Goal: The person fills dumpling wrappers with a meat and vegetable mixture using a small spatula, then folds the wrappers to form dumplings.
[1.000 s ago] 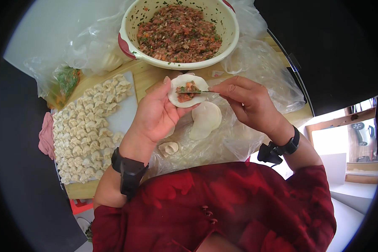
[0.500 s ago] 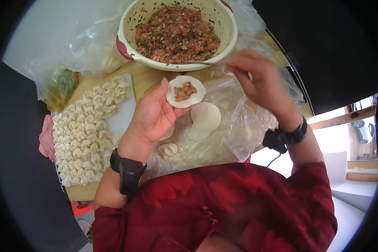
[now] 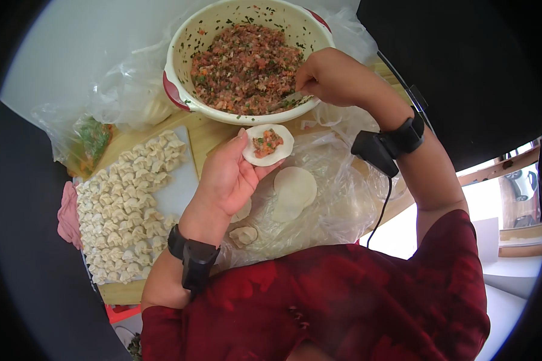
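Observation:
My left hand point(image 3: 226, 171) holds a round dumpling wrapper point(image 3: 253, 155) flat on its fingers, with a small heap of meat filling point(image 3: 267, 143) in the middle. My right hand point(image 3: 328, 78) is over the right rim of a large cream bowl point(image 3: 180, 66), its fingers closed round a thin utensil point(image 3: 290, 97). The tip of that utensil reaches into the minced filling point(image 3: 247, 66), which is flecked with green and orange. Below my left hand, loose wrappers point(image 3: 296, 186) lie overlapping on clear plastic, beside a small crumpled lump of dough point(image 3: 243, 236).
To the left, a white board point(image 3: 183, 174) bears rows of folded dumplings point(image 3: 123, 210). A plastic bag with green and orange contents point(image 3: 93, 141) stands behind it. A pink cloth point(image 3: 70, 213) hangs at the table's left edge. Crumpled clear plastic point(image 3: 343, 180) spreads to the right.
My right hand has moved up and left to the bowl, bringing the utensil's tip into the filling. My left hand still holds the filled wrapper. The whole view has shifted slightly.

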Action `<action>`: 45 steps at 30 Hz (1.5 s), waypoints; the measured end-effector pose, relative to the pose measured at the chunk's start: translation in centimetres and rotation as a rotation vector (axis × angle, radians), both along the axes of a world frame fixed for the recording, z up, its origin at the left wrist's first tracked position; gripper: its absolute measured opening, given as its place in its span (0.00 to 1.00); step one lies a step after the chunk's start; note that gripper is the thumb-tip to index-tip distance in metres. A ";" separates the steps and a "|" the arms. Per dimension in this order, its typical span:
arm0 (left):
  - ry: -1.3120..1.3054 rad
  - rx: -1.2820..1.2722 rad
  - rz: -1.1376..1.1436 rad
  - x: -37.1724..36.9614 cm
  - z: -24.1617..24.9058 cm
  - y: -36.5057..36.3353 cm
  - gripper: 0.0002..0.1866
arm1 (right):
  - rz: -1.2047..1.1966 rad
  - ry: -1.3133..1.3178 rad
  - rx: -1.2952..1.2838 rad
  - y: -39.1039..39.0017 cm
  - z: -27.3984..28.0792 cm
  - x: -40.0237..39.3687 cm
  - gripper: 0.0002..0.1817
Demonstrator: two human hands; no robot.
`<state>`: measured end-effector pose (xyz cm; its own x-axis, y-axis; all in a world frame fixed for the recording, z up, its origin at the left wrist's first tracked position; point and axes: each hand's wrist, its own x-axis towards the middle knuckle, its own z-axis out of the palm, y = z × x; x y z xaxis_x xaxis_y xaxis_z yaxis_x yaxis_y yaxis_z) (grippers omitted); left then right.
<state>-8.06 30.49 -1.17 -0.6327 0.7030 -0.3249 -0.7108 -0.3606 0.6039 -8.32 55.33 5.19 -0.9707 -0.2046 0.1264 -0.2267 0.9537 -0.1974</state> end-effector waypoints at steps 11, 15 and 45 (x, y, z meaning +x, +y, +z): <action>-0.014 0.023 0.013 0.6 0.6 0.0 0.22 | 0.017 -0.157 -0.356 -0.3 0.8 1.4 0.08; -0.019 0.020 0.005 0.9 0.7 0.1 0.22 | -0.033 -0.229 -0.571 0.3 0.2 3.2 0.09; 0.159 -0.113 0.005 -3.4 -0.4 -2.8 0.22 | -0.777 -0.329 -1.751 3.3 -5.7 8.4 0.15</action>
